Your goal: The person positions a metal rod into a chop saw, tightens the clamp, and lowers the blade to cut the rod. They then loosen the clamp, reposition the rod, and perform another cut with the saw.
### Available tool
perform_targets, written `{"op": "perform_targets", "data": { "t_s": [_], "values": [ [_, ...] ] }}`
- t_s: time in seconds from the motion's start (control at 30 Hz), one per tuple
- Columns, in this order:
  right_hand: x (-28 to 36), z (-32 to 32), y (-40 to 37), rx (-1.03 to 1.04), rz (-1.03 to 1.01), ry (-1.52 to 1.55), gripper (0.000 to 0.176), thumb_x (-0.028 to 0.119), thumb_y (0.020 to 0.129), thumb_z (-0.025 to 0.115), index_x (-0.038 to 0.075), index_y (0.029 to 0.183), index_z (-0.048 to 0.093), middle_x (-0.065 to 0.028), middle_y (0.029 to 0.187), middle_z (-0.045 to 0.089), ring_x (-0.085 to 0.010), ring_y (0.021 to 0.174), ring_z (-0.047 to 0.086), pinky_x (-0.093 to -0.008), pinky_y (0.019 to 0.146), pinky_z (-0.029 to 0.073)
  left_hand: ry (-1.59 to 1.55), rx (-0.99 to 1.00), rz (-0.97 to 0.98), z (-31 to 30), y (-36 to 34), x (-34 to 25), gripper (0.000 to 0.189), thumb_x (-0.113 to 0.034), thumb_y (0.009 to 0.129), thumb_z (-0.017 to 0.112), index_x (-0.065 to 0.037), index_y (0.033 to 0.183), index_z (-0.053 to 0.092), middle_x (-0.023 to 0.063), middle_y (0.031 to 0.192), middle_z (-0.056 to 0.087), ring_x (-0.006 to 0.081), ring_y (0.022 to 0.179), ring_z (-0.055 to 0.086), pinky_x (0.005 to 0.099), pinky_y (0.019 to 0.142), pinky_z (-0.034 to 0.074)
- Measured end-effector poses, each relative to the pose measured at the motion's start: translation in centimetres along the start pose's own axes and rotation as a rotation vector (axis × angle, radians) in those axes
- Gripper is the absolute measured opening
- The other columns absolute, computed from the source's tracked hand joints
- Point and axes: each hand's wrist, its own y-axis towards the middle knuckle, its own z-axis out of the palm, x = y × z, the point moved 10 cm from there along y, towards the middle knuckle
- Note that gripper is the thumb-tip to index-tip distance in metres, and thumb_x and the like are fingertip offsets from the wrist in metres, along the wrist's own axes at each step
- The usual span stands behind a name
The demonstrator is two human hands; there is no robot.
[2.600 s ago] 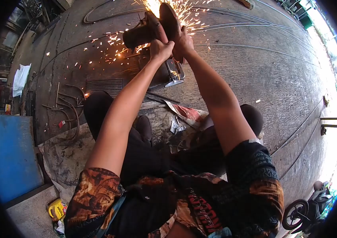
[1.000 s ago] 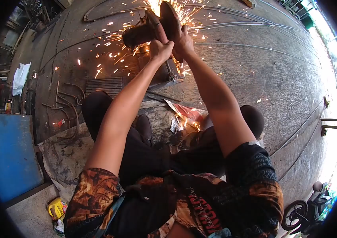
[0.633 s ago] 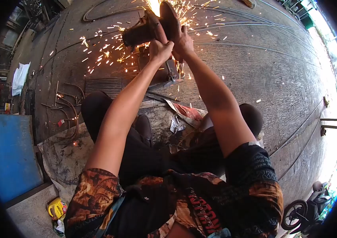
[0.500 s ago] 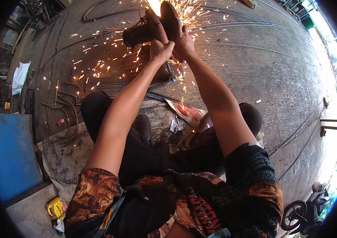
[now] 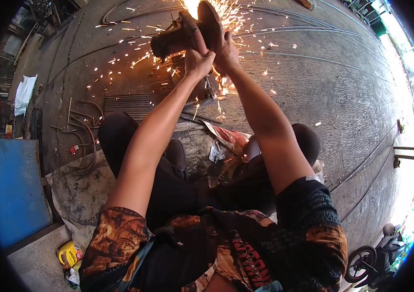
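A brown, worn cut-off saw (image 5: 170, 43) stands on the floor ahead, its round guard (image 5: 211, 24) toward the top of the view. Bright sparks spray from behind the guard and scatter to both sides. My left hand (image 5: 199, 64) is closed around the saw's reddish-brown handle (image 5: 197, 41). My right hand (image 5: 227, 56) grips the guard's near right side, one finger pointing upward along it; its other fingers are partly hidden. The workpiece being cut is hidden behind the saw. Below the hands, part of the saw's metal base (image 5: 208, 95) shows.
Long thin metal rods (image 5: 309, 29) lie across the floor beyond. Bent rods (image 5: 84, 129) and a ribbed metal grate (image 5: 126, 104) are at the left. A blue panel (image 5: 9, 190) stands nearer left. A motorcycle (image 5: 375, 260) is parked at lower right.
The sparks have shifted, spreading more at upper left and right. Both hands stay on the saw in nearly the same place.
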Motion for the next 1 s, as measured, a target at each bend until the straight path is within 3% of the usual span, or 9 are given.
{"op": "perform_targets", "data": {
  "t_s": [0.07,0.17,0.23,0.33,0.67,0.77,0.8,0.87,1.0],
  "values": [
    [0.1,-0.2,-0.1,-0.013,-0.021,0.027,0.093,0.019,0.075,0.069,0.016,0.151,0.016,-0.027,0.115,0.048,-0.0487,0.087,0.062,-0.0545,0.073,0.054,0.007,0.0,-0.026,0.4,0.2,0.7,0.039,-0.03,0.068,0.068,0.005,0.054,0.058,0.0203,0.051,0.059,0.0324,0.053,0.066,0.0446,0.051,0.049],
    [0.4,-0.3,-0.3,-0.003,-0.015,0.018,0.096,0.018,0.074,0.07,0.015,0.152,0.014,-0.0268,0.116,0.047,-0.0484,0.088,0.062,-0.0544,0.074,0.054,-0.058,-0.054,0.088,0.9,1.1,1.4,0.037,-0.029,0.068,0.068,0.004,0.055,0.057,0.0188,0.052,0.059,0.0314,0.055,0.067,0.0441,0.051,0.05],
    [0.5,-0.5,-0.6,-0.026,-0.003,-0.001,0.097,0.013,0.075,0.072,0.019,0.153,0.013,-0.0233,0.113,0.046,-0.0442,0.086,0.064,-0.0515,0.071,0.055,0.009,-0.07,0.067,0.7,0.8,1.8,0.035,-0.027,0.068,0.068,0.004,0.057,0.058,0.0178,0.053,0.06,0.0306,0.055,0.067,0.0431,0.051,0.05],
    [0.2,-0.2,-0.3,-0.061,-0.019,-0.002,0.094,0.014,0.076,0.07,0.019,0.152,0.015,-0.0234,0.112,0.046,-0.0442,0.085,0.064,-0.0516,0.07,0.055,-0.026,0.018,0.025,0.3,0.0,0.3,0.033,-0.027,0.068,0.068,0.003,0.059,0.058,0.0186,0.057,0.062,0.0314,0.059,0.068,0.043,0.053,0.051],
    [0.1,-0.2,-0.8,-0.005,0.003,0.029,0.093,0.017,0.077,0.071,0.02,0.152,0.015,-0.0227,0.111,0.046,-0.0439,0.084,0.064,-0.0516,0.071,0.054,-0.032,-0.032,0.022,0.5,-0.2,1.1,0.032,-0.027,0.067,0.07,0.003,0.07,0.062,0.0201,0.065,0.065,0.033,0.066,0.069,0.0431,0.06,0.053],
    [-0.3,0.1,-1.9,-0.007,0.01,0.05,0.09,0.02,0.08,0.069,0.021,0.152,0.015,-0.023,0.117,0.046,-0.0452,0.092,0.063,-0.0518,0.074,0.054,-0.013,-0.009,0.013,1.1,-1.3,2.0,0.032,-0.025,0.067,0.07,0.004,0.076,0.062,0.0236,0.072,0.066,0.0361,0.071,0.069,0.0451,0.063,0.053],
    [-0.7,0.6,-2.3,-0.008,0.012,0.049,0.09,0.02,0.08,0.069,0.021,0.152,0.015,-0.023,0.117,0.046,-0.0452,0.092,0.063,-0.0518,0.074,0.054,-0.014,-0.112,0.11,-0.6,-3.5,-0.9,0.034,-0.025,0.066,0.07,0.006,0.078,0.061,0.0244,0.072,0.065,0.0392,0.071,0.067,0.0465,0.064,0.053],
    [-1.9,1.9,-3.0,0.031,0.07,0.039,0.102,0.026,0.078,0.071,0.018,0.154,0.003,-0.0305,0.133,0.04,-0.0499,0.098,0.061,-0.0549,0.079,0.052,-0.024,-0.173,0.195,0.0,-4.1,0.5,0.038,-0.025,0.066,0.07,0.008,0.081,0.06,0.0269,0.077,0.064,0.0416,0.075,0.066,0.0471,0.068,0.053],
    [-2.2,2.2,-3.2,0.068,0.074,0.024,0.1,0.023,0.079,0.067,0.019,0.154,0.002,-0.0296,0.132,0.04,-0.0502,0.098,0.061,-0.055,0.079,0.053,0.024,-0.08,0.04,2.2,-3.5,3.6,0.044,-0.025,0.066,0.069,0.011,0.088,0.058,0.0308,0.086,0.062,0.0434,0.082,0.065,0.0477,0.075,0.052]
  ]
}}
